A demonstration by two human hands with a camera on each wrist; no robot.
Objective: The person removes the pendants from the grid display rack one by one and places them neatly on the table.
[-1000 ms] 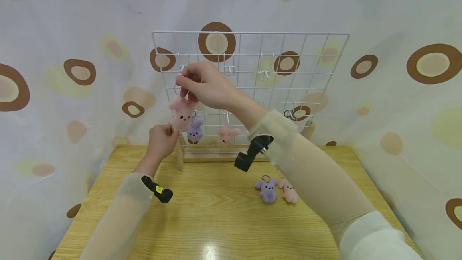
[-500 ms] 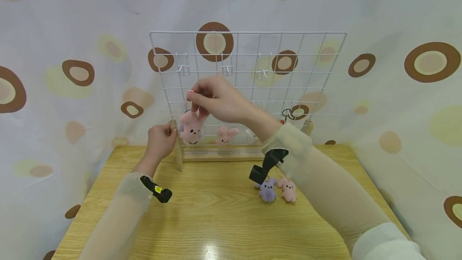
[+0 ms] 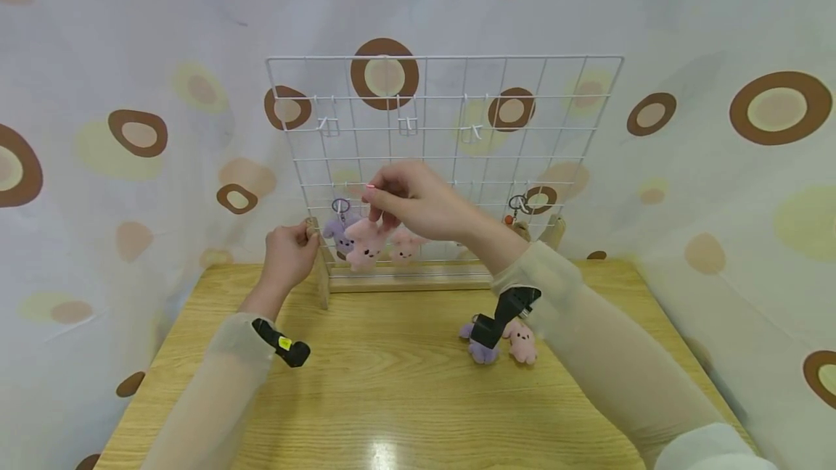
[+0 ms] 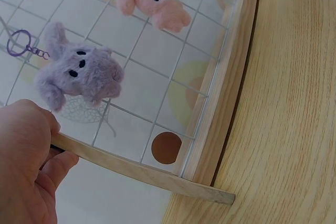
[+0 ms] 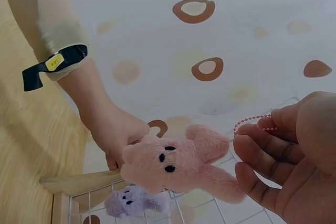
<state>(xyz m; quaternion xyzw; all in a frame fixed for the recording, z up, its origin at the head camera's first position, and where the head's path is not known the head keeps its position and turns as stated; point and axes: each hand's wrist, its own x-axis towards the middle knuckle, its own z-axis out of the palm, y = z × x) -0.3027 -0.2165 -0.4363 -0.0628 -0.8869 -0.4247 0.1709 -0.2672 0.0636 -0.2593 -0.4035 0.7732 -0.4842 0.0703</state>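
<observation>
My right hand (image 3: 418, 198) pinches the pink bead chain (image 5: 252, 119) of a pink plush bunny keychain (image 5: 157, 163), which dangles in front of the white wire grid rack (image 3: 444, 57). At the rack's left side, my left hand (image 3: 289, 251) grips the wooden side post (image 4: 136, 174). A purple plush bunny keychain (image 4: 86, 74) hangs by its ring low on the left of the grid. Right of it hangs another pink plush bunny (image 4: 155, 1), partly hidden in the head view behind the held one.
Upper hooks (image 3: 329, 126) stick out from the grid. A keychain with a dark ring (image 3: 519, 203) hangs low at right, partly behind my right arm. On the wooden table (image 3: 366, 383) lie a purple plush bunny (image 3: 482, 355) and a pink one (image 3: 522, 344).
My right hand has moved down and to the right with the pink plush bunny, away from the upper left hook. My left hand has kept its grip on the post.
</observation>
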